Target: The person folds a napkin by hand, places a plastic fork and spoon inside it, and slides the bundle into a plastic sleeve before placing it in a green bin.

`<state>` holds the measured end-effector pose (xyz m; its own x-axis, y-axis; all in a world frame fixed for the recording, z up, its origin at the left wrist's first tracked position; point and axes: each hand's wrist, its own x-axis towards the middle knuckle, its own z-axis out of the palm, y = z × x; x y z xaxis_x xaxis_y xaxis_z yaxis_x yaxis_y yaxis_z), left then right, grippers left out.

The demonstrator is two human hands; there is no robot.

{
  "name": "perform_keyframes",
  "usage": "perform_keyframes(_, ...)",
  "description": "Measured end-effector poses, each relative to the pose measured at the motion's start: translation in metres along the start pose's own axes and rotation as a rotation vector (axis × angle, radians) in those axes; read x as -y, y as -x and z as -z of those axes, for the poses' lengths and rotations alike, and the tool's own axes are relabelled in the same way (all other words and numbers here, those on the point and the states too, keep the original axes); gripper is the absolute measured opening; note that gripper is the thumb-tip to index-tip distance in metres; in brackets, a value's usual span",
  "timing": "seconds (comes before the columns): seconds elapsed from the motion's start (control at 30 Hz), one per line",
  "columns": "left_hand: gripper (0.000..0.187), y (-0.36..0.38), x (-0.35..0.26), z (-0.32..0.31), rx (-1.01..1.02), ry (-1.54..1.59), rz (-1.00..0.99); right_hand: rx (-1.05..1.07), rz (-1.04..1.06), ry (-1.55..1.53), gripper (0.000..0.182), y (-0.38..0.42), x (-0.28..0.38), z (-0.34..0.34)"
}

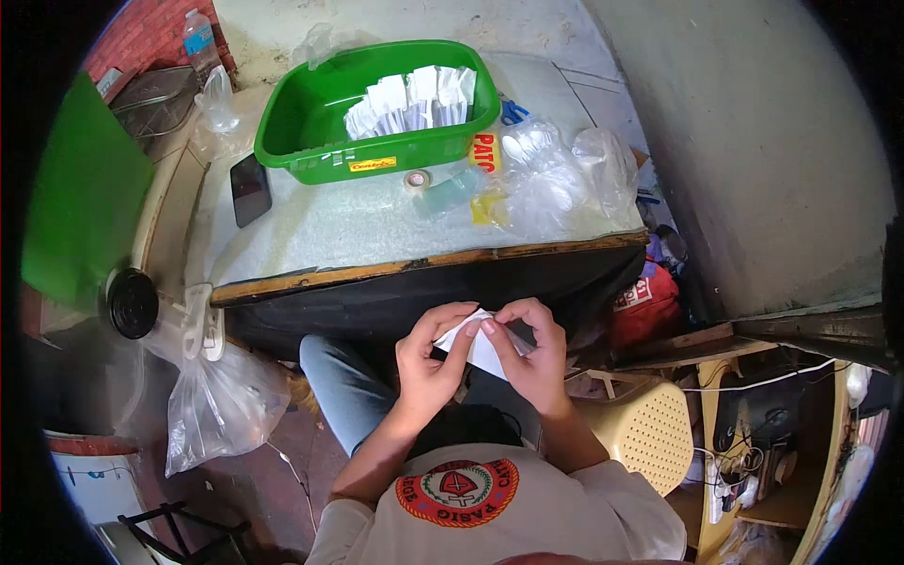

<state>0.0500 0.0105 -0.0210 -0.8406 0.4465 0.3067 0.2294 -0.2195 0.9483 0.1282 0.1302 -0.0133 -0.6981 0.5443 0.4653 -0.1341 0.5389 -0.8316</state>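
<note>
Over my lap, in front of the table's edge, a piece of white paper point(486, 357) is pinched between both hands. My left hand point(432, 354) grips its left side with thumb and fingers. On the other side my right hand point(530, 352) holds it, the two thumbs close together near its top corner. The paper looks folded, with a peak pointing away from me. Beyond, on the table, a green basin point(311, 162) contains a row of white folded paper pieces point(414, 99).
A phone point(250, 191), a tape roll point(416, 180), blue-handled scissors point(513, 112) and clear plastic bags point(556, 179) lie around the basin on the table point(320, 226). A plastic bag point(221, 414) hangs at left. At right stands a yellow stool point(645, 433).
</note>
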Motion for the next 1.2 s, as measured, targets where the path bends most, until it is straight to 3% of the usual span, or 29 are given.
perform_keyframes(0.6, 0.016, -0.002, 0.004, 0.001, 0.039, -0.031, -0.024, -0.010, -0.032, -0.064, 0.015, -0.003, -0.001, -0.007)
perform_keyframes(1.0, 0.021, -0.004, 0.011, 0.008, 0.084, 0.346, 0.257, 0.005, -0.001, -0.060, 0.015, -0.005, -0.009, -0.012)
perform_keyframes(1.2, 0.022, -0.008, 0.017, 0.020, 0.166, 0.579, 0.439, 0.031, 0.141, 0.123, 0.016, -0.006, -0.010, -0.010)
